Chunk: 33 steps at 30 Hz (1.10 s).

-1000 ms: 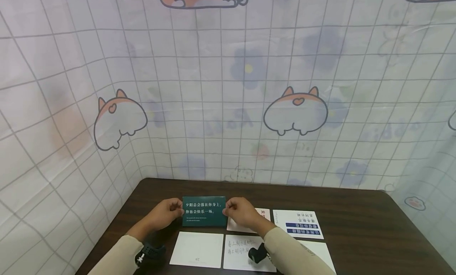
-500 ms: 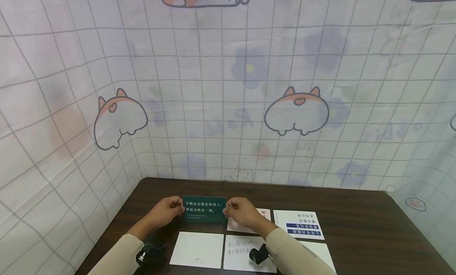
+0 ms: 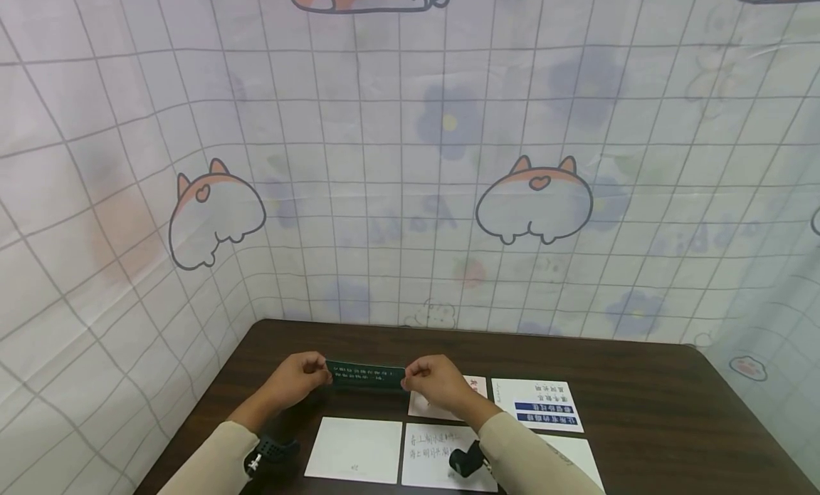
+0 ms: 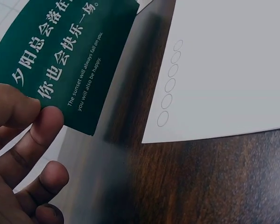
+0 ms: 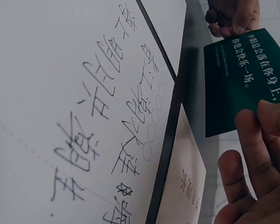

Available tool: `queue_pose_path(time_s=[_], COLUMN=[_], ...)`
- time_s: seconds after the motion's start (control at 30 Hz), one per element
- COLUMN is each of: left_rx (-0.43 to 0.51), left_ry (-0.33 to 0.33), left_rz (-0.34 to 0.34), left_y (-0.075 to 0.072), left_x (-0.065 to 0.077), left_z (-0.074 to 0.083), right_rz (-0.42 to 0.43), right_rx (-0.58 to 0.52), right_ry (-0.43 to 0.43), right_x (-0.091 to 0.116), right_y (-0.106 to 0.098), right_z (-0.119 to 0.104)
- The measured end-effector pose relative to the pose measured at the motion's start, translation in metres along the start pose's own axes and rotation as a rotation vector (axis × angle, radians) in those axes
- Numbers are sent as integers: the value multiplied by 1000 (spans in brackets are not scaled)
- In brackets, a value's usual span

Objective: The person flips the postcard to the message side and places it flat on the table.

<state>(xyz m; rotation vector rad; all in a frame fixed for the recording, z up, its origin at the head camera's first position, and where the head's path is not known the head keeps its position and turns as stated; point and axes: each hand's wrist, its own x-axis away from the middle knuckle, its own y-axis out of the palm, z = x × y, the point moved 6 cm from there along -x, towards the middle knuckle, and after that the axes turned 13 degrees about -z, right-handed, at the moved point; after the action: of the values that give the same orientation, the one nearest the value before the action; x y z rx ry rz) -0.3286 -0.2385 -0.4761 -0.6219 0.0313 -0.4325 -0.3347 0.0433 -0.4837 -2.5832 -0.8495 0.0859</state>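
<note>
A dark green postcard (image 3: pixel 366 377) with white Chinese lettering is held up between both hands over the back left of the table. My left hand (image 3: pixel 296 382) pinches its left edge between thumb and fingers. At the opposite edge my right hand (image 3: pixel 440 389) pinches it the same way. In the head view the card is tipped so that it appears as a narrow strip. The left wrist view shows the printed face of the postcard (image 4: pixel 88 60) with two small English lines below the Chinese. Beneath the right hand lies a card with red lettering (image 3: pixel 476 387), partly covered.
Nearer me lie a white postcard (image 3: pixel 355 450) and one with handwriting (image 3: pixel 426 456). Another white card (image 3: pixel 573 452) is partly hidden by my right forearm. A card with blue bars (image 3: pixel 538 404) lies at right on the dark wooden table (image 3: pixel 673 409). A patterned curtain (image 3: pixel 397 196) hangs behind.
The green postcard has tilted from facing the head camera to a steep, foreshortened angle. Both hands keep their pinch and have barely shifted. The cards on the table have not moved.
</note>
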Motion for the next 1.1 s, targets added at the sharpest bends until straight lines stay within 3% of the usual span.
queue_pose_path(time_s=[0.37, 0.7, 1.1], left_rx=[39, 30, -39], left_ry=[38, -56, 31], left_rz=[5, 33, -28], left_y=[0, -1, 5], left_x=[-1, -3, -5], left_z=[-7, -16, -15], right_rz=[3, 21, 40], right_rx=[17, 81, 230], right_ry=[-21, -13, 19], right_x=[-1, 0, -2], right_y=[-2, -2, 1], right_z=[3, 4, 3])
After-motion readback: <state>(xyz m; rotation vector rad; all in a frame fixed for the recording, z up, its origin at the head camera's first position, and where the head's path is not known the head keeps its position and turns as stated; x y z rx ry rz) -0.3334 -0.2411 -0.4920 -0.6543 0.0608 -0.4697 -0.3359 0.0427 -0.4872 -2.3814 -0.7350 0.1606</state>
